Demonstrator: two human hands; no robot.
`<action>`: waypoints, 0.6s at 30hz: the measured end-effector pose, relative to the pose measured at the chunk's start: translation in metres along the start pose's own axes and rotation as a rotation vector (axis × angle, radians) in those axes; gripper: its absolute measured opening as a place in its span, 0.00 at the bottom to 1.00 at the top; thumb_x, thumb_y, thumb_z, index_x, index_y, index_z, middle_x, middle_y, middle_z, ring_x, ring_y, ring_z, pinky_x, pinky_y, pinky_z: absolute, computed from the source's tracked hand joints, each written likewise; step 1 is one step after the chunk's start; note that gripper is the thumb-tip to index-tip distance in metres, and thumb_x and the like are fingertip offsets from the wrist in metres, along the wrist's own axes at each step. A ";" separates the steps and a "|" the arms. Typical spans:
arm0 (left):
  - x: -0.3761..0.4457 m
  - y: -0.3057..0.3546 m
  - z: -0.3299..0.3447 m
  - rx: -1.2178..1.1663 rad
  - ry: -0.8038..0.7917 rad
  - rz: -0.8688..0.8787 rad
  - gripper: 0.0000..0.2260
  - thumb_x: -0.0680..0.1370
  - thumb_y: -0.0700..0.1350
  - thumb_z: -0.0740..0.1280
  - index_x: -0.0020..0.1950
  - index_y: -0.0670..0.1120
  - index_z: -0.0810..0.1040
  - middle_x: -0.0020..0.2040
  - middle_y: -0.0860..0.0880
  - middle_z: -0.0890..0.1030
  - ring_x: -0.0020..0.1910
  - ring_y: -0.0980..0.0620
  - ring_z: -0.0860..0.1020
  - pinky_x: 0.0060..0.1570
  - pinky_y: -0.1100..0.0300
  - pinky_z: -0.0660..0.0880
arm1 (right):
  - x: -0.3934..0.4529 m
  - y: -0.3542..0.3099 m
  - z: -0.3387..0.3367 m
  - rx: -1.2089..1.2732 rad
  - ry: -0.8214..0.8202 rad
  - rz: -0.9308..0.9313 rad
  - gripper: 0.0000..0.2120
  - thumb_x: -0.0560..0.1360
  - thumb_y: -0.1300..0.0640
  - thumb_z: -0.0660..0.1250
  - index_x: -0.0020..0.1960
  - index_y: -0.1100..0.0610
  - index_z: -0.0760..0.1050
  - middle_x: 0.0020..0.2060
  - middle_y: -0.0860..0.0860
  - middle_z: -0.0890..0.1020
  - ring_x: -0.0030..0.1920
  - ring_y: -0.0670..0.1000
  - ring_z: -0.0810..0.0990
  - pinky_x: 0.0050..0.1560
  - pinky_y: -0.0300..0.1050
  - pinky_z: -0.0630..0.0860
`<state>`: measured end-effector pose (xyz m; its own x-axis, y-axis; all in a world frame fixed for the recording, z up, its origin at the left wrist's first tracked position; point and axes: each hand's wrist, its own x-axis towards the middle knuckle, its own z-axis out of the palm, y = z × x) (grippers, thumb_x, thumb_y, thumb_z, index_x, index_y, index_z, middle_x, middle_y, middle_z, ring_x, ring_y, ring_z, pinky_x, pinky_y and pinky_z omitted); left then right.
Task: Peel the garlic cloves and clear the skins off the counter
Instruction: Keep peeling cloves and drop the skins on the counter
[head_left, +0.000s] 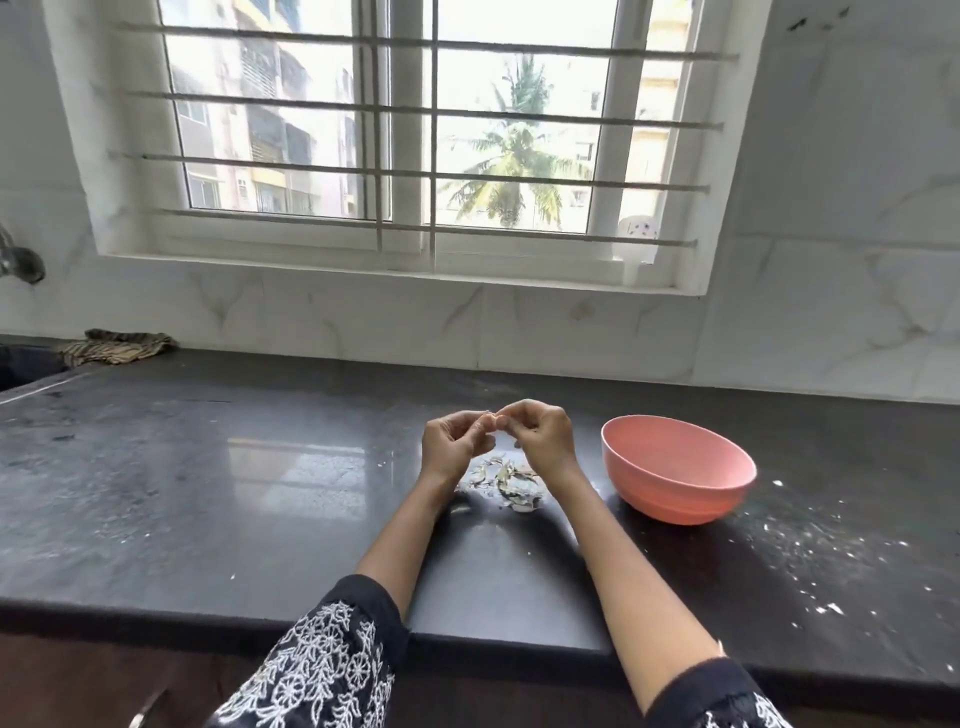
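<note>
My left hand (451, 441) and my right hand (540, 435) meet above the dark counter (260, 493), fingertips together. Between them they pinch a small garlic clove (491, 420), mostly hidden by the fingers. Just below the hands lies a small heap of pale garlic skins (506, 480) on the counter. A pink bowl (675, 467) stands to the right of the skins, close to my right wrist; I cannot see its contents.
White crumbs (810, 561) are scattered over the counter at the right. A striped cloth (117, 345) lies at the far left by the sink edge. A tiled wall and a barred window rise behind the counter.
</note>
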<state>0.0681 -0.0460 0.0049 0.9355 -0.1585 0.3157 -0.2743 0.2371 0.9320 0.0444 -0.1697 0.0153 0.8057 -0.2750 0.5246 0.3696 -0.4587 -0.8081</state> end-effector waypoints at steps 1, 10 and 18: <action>-0.001 -0.001 0.005 0.002 0.013 0.001 0.05 0.74 0.35 0.69 0.48 0.34 0.80 0.30 0.52 0.82 0.29 0.60 0.78 0.36 0.67 0.77 | 0.000 0.001 -0.002 -0.005 0.019 0.015 0.07 0.69 0.61 0.74 0.35 0.52 0.79 0.31 0.48 0.81 0.32 0.44 0.77 0.38 0.47 0.75; 0.002 0.006 0.020 -0.314 0.075 -0.038 0.04 0.73 0.32 0.69 0.46 0.35 0.79 0.35 0.48 0.83 0.36 0.54 0.82 0.42 0.65 0.79 | 0.006 -0.005 -0.006 0.024 0.041 -0.016 0.02 0.70 0.59 0.73 0.40 0.57 0.82 0.32 0.49 0.82 0.32 0.41 0.76 0.37 0.39 0.73; -0.001 0.009 0.017 -0.299 0.030 -0.023 0.01 0.72 0.33 0.70 0.42 0.37 0.80 0.32 0.48 0.83 0.34 0.53 0.81 0.41 0.64 0.80 | 0.004 -0.010 -0.004 0.060 0.089 -0.105 0.07 0.70 0.61 0.73 0.38 0.50 0.81 0.34 0.45 0.83 0.35 0.44 0.79 0.39 0.44 0.75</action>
<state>0.0612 -0.0598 0.0160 0.9482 -0.1403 0.2852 -0.1789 0.5060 0.8438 0.0422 -0.1697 0.0263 0.7181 -0.3032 0.6264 0.4785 -0.4385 -0.7608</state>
